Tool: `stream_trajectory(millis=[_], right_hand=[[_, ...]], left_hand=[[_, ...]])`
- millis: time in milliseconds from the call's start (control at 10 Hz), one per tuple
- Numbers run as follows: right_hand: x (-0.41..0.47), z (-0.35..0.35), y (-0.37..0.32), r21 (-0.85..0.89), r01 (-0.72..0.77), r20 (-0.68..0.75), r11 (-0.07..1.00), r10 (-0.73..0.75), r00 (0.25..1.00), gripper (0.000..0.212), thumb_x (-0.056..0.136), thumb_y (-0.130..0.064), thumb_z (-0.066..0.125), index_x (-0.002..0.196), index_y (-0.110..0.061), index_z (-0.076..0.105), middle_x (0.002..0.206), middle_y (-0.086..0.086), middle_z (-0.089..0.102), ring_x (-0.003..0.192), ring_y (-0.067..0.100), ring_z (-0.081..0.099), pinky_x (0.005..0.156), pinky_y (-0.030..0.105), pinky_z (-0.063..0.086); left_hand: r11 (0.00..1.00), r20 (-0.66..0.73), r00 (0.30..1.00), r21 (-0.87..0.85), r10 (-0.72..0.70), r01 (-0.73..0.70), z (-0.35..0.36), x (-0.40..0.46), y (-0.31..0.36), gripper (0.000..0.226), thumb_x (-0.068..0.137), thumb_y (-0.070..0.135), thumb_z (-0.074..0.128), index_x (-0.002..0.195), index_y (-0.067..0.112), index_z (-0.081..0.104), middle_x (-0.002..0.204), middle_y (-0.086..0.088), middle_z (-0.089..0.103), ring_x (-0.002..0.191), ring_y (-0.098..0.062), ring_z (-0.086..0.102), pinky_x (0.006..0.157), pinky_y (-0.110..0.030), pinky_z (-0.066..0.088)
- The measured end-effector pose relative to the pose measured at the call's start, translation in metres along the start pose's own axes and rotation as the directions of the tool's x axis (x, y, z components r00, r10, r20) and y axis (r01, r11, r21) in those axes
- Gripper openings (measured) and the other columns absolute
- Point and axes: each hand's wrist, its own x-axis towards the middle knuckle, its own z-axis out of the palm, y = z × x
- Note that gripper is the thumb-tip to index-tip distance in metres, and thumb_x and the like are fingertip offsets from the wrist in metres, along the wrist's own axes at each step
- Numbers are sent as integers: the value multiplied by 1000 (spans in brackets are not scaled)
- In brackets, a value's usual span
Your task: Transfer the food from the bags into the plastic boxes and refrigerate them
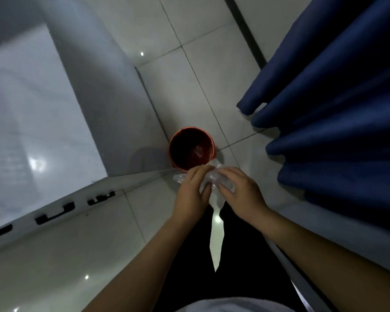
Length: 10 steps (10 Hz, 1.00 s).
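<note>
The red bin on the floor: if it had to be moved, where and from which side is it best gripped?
Probably by the rim, from above on its right side. The red bin stands upright with its mouth open; a white cabinet crowds its left, and both hands, holding a crumpled plastic bag, cover its near edge.

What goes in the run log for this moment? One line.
both hands: left hand, right hand grip clear plastic bag | above red bin | bag not yet dropped
</note>
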Motion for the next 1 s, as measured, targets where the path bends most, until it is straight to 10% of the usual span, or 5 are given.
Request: stream_trajectory(millis=[400, 500, 600, 1000], right_hand=[[150, 102, 249, -294, -276, 182, 915, 337, 924, 48, 99, -31, 57, 144, -21, 47, 155, 0, 37, 134, 26, 45, 108, 45, 40], [165, 120, 293, -343, -275, 233, 898, 365, 901, 53, 100, -34, 55, 149, -22, 40, 161, 2, 29, 143, 25, 35, 114, 48, 33], [181, 137, 329, -446, -257, 239, 857, 391, 889, 63, 100, -43, 51, 156, -26, 28, 166, 3, 17, 149, 25, 23, 118, 48, 23], [118, 59, 162, -649, -145, 186, 747, 341, 922, 75, 95, -59, 44, 158, -32, 12, 168, 4, 4, 154, 26, 1, 120, 50, 9]], left_hand=[[959, -380, 885, -17, -268, 283, 144, 192, -290, 40, 94, 5, 56, 133, 1, 49, 136, -20, 46, 115, -14, 46, 95, -7, 28], [938, -279, 903, 24, -327, 347, 180, 216, -350, 47, 96, 10, 56, 141, 4, 44, 143, -23, 39, 122, -16, 44, 101, -2, 23], [690, 203, 702, 494, -683, 529, 219, 220, -412, 71, 100, 54, 45, 159, 32, 11, 166, -17, -5, 152, -41, -4, 121, -54, 7], [814, 261, 832, 479, -489, 328, 108, 135, -214, 75, 96, 60, 46, 158, 40, 10, 168, -11, 0, 153, -37, -2, 123, -50, 5]])
